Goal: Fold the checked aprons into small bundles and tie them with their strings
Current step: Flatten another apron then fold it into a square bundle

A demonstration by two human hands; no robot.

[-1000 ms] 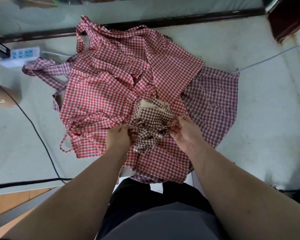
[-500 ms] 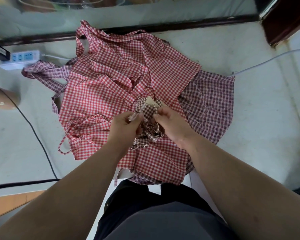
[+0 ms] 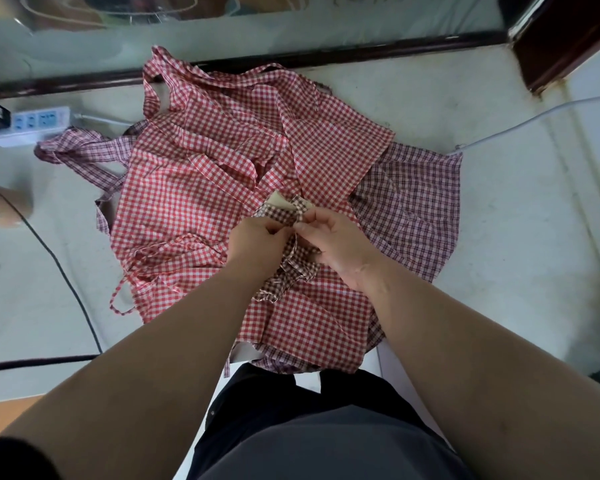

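Where the person's dark trousers (image 3: 309, 427) fill the near edge of the view, both forearms reach forward and meet over a heap of cloth on the pale work surface (image 3: 506, 278). The left hand (image 3: 257, 240) has its fingers curled tight against the near left side of the brown checked bundle (image 3: 281, 212). The right hand (image 3: 336, 244) pinches the bundle's fabric between thumb and forefinger at its right end; whether either hand holds a string or the folded cloth itself cannot be told. The bundle is small and mostly hidden by the hands. Its visible strip runs left to right across the view, with a tan underside turned up at the far edge. Its loose strings (image 3: 281, 284) trail toward the person, between the wrists.

The bundle sits on the red checked aprons (image 3: 201, 188) — spread open, overlapping, their straps crossing toward the far side. A purple checked apron (image 3: 416, 206) lies under them and shows at the right, and its straps stick out at the far left.

A black cable (image 3: 73, 289) curves along the left. Farther off, a white power strip (image 3: 32, 124) lies at the far left, and a white cable (image 3: 534, 119) runs off to the right.
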